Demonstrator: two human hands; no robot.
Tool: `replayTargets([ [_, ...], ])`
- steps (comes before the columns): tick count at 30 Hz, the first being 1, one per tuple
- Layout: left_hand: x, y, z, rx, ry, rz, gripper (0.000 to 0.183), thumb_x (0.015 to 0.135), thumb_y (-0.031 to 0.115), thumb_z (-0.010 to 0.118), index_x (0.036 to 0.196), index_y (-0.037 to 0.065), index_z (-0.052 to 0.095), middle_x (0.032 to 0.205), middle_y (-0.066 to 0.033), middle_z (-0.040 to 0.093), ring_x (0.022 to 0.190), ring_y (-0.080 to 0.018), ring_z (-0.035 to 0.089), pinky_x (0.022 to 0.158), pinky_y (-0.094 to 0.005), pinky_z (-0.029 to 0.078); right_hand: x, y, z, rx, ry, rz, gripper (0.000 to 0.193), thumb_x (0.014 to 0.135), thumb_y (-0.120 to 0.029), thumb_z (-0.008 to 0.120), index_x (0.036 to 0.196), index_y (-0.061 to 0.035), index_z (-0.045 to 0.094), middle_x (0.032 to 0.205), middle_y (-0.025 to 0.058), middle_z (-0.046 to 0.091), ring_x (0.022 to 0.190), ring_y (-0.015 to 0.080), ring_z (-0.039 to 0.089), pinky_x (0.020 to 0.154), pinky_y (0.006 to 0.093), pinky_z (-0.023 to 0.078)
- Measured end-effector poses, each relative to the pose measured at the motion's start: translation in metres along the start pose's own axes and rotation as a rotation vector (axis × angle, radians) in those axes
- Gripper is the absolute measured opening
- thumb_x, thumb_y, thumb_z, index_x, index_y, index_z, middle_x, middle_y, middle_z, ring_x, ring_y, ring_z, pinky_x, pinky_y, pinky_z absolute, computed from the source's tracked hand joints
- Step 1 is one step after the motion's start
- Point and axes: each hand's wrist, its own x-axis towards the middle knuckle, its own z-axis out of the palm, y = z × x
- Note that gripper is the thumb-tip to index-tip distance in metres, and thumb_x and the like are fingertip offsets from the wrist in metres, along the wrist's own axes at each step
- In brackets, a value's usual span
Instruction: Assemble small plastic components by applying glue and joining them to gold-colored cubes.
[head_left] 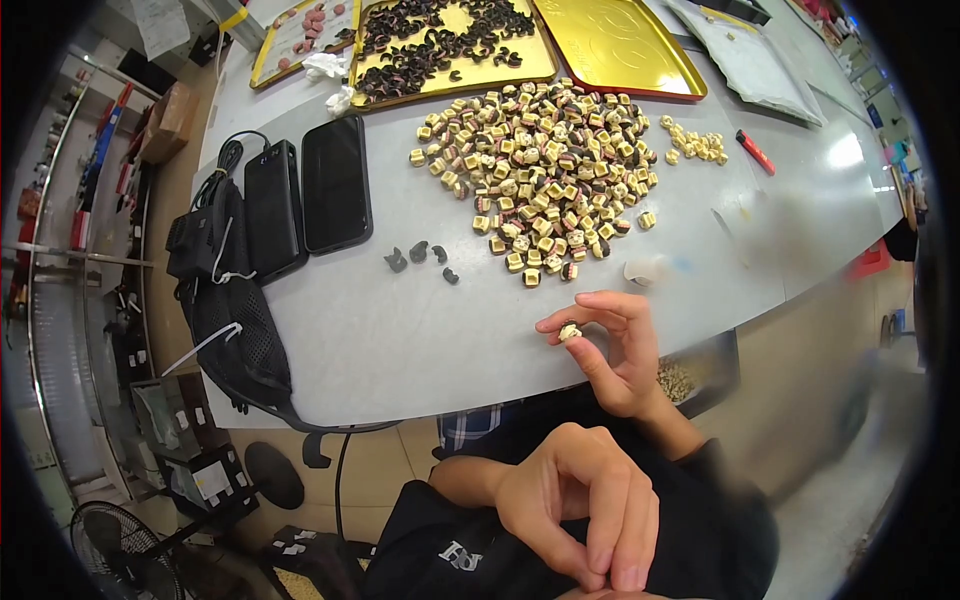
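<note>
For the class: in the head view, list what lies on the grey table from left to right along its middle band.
Black mesh bag → two dark phones → small dark grey pieces → big heap of cream and brown pieces → small cream cluster → red marker.

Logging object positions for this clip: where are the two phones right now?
In the head view the two phones lie side by side on the grey table, left of the pile of small cream pieces, beside a black mesh pouch.

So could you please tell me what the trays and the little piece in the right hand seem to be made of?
The empty tray: probably thin metal, given its glossy gold sheen. The small piece pinched in the right hand: cream, matte, likely moulded plastic or rubber, though I can't be sure.
</note>
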Motion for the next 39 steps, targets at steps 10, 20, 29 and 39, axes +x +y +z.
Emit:
replayTargets([
  [10,-0.005,-0.026,0.005,0.11,0.035,0.047,0.009,0.085,-0.003,0.075,0.086,-0.007,0.068,0.094,-0.0211,0.068,0.083,-0.0323,0.068,0.075,-0.0379,0.06,0.0,0.001,0.001,-0.029,0.002,-0.02,0.045,0.093,0.006,0.064,0.134,-0.0006,0.045,0.109,0.0175,0.07,0.098,0.0225,0.07,0.089,0.0348,0.054],
  [20,0.018,-0.039,0.041,0.226,0.221,0.083,0.014,0.094,0.014,0.067,0.083,0.007,0.061,0.092,-0.0092,0.054,0.083,-0.0195,0.05,0.068,-0.0284,0.042,-0.001,0.002,0.003,0.068,0.014,-0.023,0.045,0.095,0.003,0.063,0.136,-0.003,0.045,0.11,0.0149,0.068,0.102,0.0227,0.069,0.09,0.0347,0.054],
  [29,0.016,-0.04,0.032,0.139,0.151,0.012,0.014,0.091,0.02,0.069,0.087,0.009,0.062,0.095,-0.0086,0.053,0.086,-0.0202,0.049,0.073,-0.0274,0.041,0.0,0.002,0.0,0.063,0.002,-0.035,0.046,0.096,0.002,0.062,0.137,-0.0032,0.044,0.111,0.015,0.068,0.103,0.023,0.069,0.09,0.0349,0.054],
  [39,0.018,-0.039,0.034,0.164,0.174,0.023,0.013,0.088,0.018,0.071,0.087,0.008,0.063,0.095,-0.0081,0.053,0.085,-0.0197,0.049,0.074,-0.0255,0.04,0.0,0.002,0.002,0.067,0.008,-0.039,0.045,0.096,0.002,0.063,0.137,-0.003,0.044,0.111,0.0152,0.068,0.102,0.0228,0.069,0.09,0.0346,0.054],
])
